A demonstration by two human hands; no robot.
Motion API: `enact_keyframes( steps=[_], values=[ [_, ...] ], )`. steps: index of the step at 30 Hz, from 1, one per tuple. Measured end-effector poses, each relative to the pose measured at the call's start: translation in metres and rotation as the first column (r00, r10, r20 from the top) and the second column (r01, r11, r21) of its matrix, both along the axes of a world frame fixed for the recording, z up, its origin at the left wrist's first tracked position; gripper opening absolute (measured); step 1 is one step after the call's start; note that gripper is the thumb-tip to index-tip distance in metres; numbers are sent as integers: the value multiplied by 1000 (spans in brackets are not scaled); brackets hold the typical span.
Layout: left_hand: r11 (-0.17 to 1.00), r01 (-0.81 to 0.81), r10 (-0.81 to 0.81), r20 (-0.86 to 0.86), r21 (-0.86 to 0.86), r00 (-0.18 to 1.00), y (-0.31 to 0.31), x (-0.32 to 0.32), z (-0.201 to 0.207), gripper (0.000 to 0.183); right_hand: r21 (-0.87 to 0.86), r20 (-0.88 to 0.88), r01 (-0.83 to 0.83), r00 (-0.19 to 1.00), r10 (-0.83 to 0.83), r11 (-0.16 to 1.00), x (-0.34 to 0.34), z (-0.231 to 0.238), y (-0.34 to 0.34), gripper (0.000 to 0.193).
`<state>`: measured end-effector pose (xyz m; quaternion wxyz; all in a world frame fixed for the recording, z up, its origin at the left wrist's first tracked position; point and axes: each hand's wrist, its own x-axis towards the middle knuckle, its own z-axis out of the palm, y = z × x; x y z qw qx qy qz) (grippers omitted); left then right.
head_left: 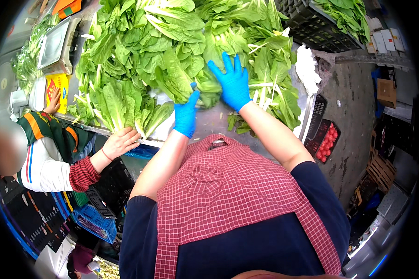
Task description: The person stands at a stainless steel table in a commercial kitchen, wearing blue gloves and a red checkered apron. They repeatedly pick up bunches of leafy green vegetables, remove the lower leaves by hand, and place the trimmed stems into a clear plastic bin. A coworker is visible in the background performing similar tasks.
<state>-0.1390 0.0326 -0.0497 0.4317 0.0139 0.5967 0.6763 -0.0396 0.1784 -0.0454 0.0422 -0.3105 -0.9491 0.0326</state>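
Observation:
A thick heap of green leafy lettuce (125, 51) covers the metal table in front of me. My left hand (185, 118), in a blue glove, is closed at the near edge of the heap, on a partly blurred lettuce (208, 88); some of its fingers are hidden. My right hand (233, 86), gloved in the same blue, lies with fingers spread across leaves just right of that lettuce. To the left, a co-worker's bare hand (121, 143) touches the base of a pale green lettuce head (114, 104) at the table edge.
A scale (58, 46) and a yellow package (58, 88) stand at the left, by the co-worker's other hand. A black crate (312, 30) holding greens sits at the far right. Crumpled white plastic (307, 69) lies on the right edge. Below is a crate of red produce (328, 142).

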Motion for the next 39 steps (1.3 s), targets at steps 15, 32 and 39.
enact_keyframes(
  steps=[15, 32, 39],
  values=[
    [908, 236, -343, 292, 347, 893, 5, -39, 173, 44, -495, -377, -226, 926, 27, 839, 24, 105, 75, 35],
    [933, -130, 73, 177, 337, 982, 34, -109, 96, 52, -414, -769, -102, 570, -288, 904, -14, 155, 146, 43],
    [932, -199, 187, 69, 302, 980, 13, -94, 91, 53, -535, -607, -87, 732, -310, 841, 19, 72, 95, 29]
  ],
)
